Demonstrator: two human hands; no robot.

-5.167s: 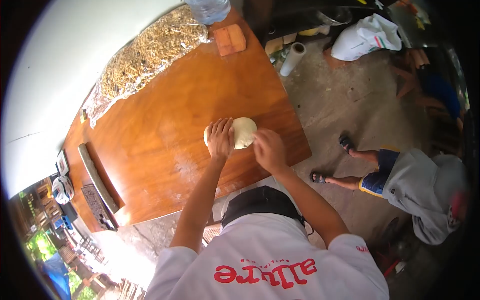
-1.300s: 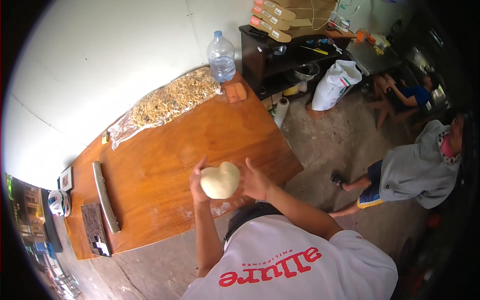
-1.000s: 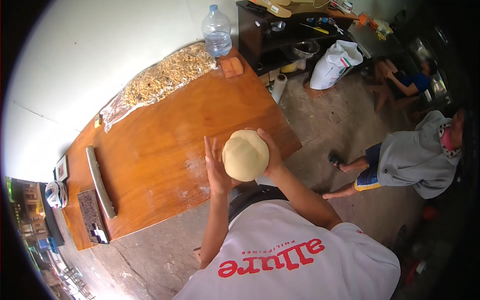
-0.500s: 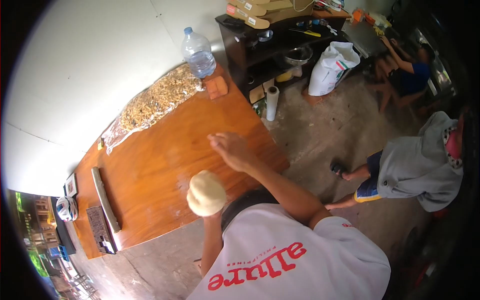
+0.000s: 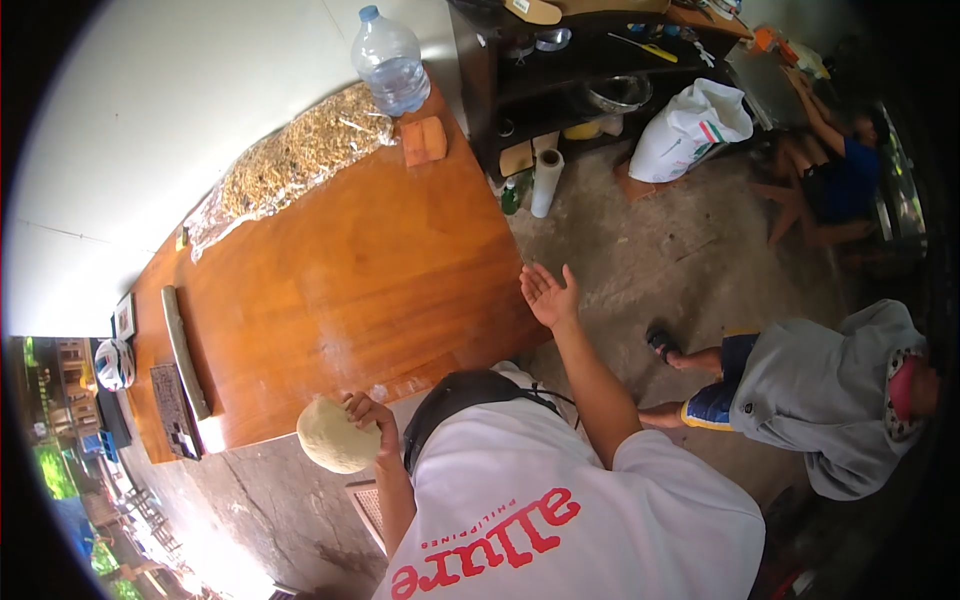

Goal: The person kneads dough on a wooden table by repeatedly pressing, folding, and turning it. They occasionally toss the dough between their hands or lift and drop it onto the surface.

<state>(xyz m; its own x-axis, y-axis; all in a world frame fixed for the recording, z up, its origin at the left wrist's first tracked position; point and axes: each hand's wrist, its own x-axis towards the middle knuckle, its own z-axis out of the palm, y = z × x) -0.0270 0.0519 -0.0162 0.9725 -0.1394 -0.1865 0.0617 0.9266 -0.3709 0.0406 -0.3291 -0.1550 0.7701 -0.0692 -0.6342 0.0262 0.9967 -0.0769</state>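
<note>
A round lump of pale dough (image 5: pixel 336 437) is held by my left hand (image 5: pixel 372 420), whose fingers curl over its right side. It is off the front edge of the brown wooden table (image 5: pixel 350 290), above the floor. My right hand (image 5: pixel 550 297) is raised past the table's right edge, palm up and fingers apart, with nothing in it. White, flour-like smudges mark the tabletop near its front edge.
On the table are a clear bag of brown flakes (image 5: pixel 290 155), a water bottle (image 5: pixel 392 65), an orange block (image 5: pixel 424 141) and a long roller-like rod (image 5: pixel 184 352). A person in a grey shirt (image 5: pixel 820 390) stands at right; another sits farther back. A white sack (image 5: pixel 690 130) stands by the shelf.
The dough in my left hand has moved left and down, off the tabletop area. My right hand has swung right, away from over the table, and turned palm up. The view has shifted.
</note>
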